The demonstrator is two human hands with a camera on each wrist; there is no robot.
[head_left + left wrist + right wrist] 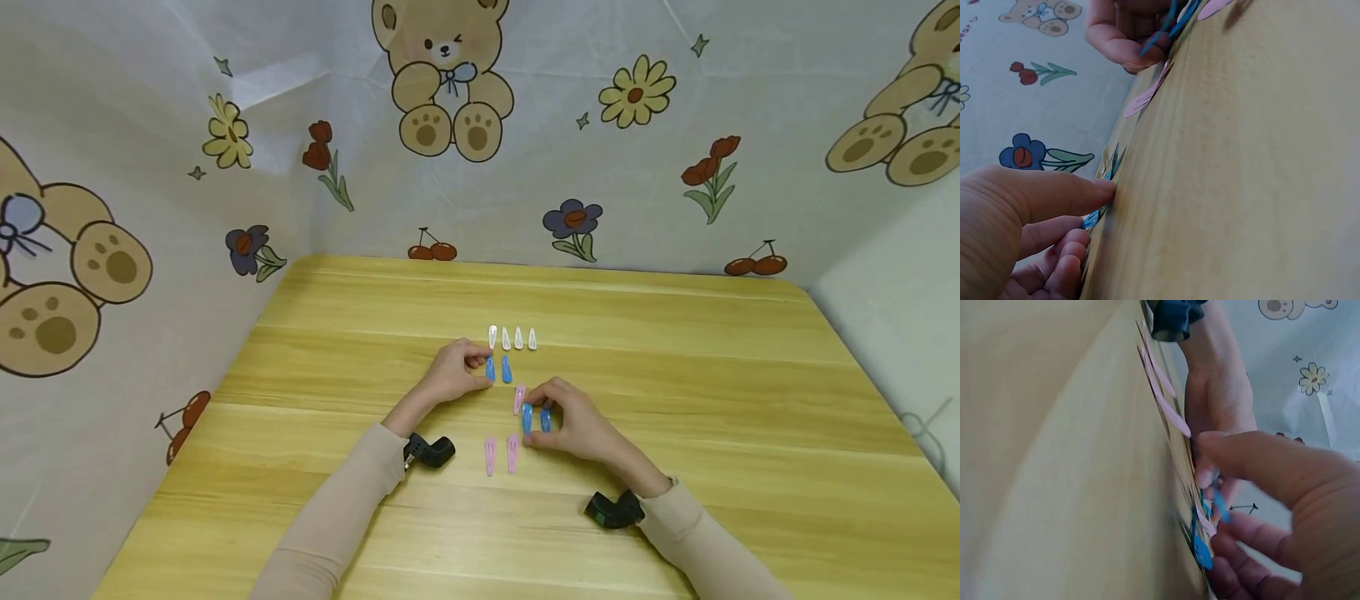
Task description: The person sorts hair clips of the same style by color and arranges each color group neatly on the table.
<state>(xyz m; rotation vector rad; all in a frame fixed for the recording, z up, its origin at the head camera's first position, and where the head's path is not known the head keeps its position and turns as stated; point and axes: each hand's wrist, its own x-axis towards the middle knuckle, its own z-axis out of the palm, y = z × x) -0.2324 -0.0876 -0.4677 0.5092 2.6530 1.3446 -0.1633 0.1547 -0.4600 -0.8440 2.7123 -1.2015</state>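
Observation:
In the head view my left hand [455,371] pinches a blue hair clip [491,369] between thumb and finger, at its two ends. Beside that clip lies another blue hair clip [507,369]. My right hand [573,421] holds a blue hair clip [527,419] between its thumb and fingertips; in the right wrist view this held clip [1220,501] looks blurred. Within the curve of the same hand, a further blue clip [545,420] lies on the table. A pink hair clip [519,399] is just past the right fingertips.
A row of several white hair clips [518,338] lies behind the blue ones. Two pink hair clips [490,456] lie side by side nearer the front. All rest on a wooden table [750,400], with a printed cloth [525,183] hanging behind it.

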